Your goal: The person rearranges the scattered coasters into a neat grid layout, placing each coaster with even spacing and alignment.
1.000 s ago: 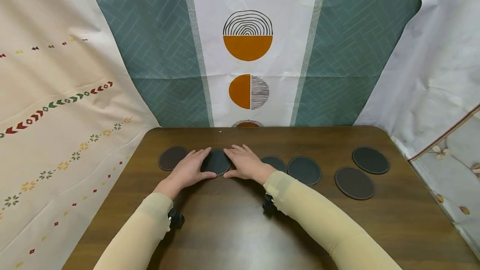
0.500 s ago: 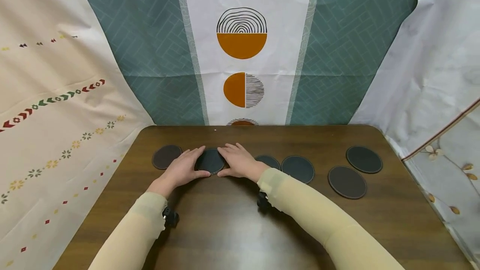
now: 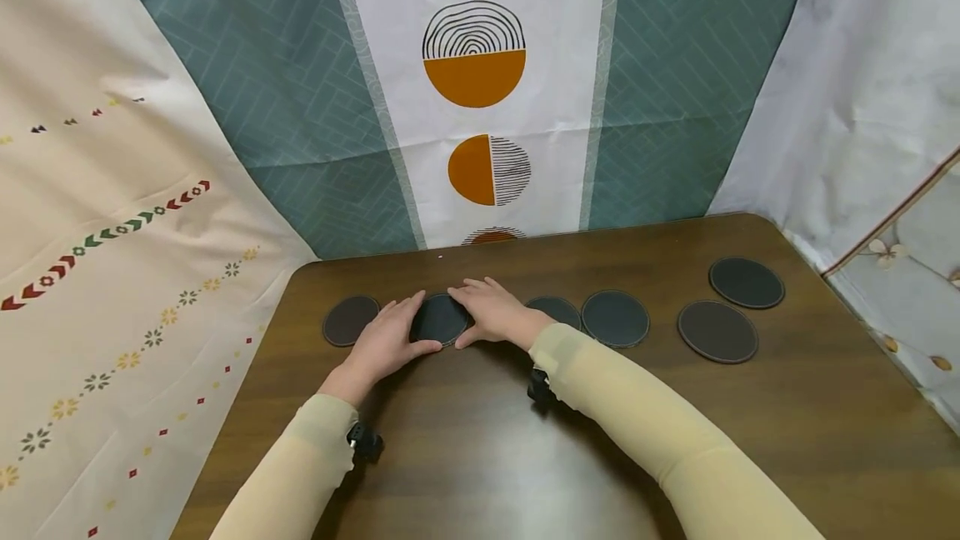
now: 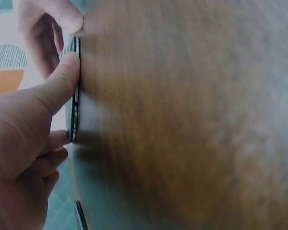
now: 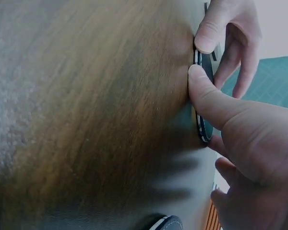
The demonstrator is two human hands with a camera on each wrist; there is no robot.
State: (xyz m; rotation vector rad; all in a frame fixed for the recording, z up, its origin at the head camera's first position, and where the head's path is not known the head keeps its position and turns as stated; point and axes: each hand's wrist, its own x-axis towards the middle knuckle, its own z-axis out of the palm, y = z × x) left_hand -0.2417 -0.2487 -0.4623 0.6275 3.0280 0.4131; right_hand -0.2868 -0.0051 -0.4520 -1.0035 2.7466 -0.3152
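Head view is showing me the left hand [image 3: 385, 340] and the right hand [image 3: 495, 313] holding a dark stitched coaster [image 3: 441, 320] by its rim, slightly left of frame centre; both thumbs [image 3: 426, 347] are bracing its near edge, presumably for keeping it steady.

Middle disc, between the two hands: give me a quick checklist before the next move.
1. Left hand on the middle disc: ok, at its left side.
2. Right hand on it: ok, at its right side.
3. Middle disc apart from the brown disc on the far left: ok, left hand between them.
4. Left hand clear of that brown disc: cannot tell, they meet in the head view.
5. Middle disc fully flat on the table: cannot tell.
6. Nearest dark disc on the right fully visible: not ok, partly covered.
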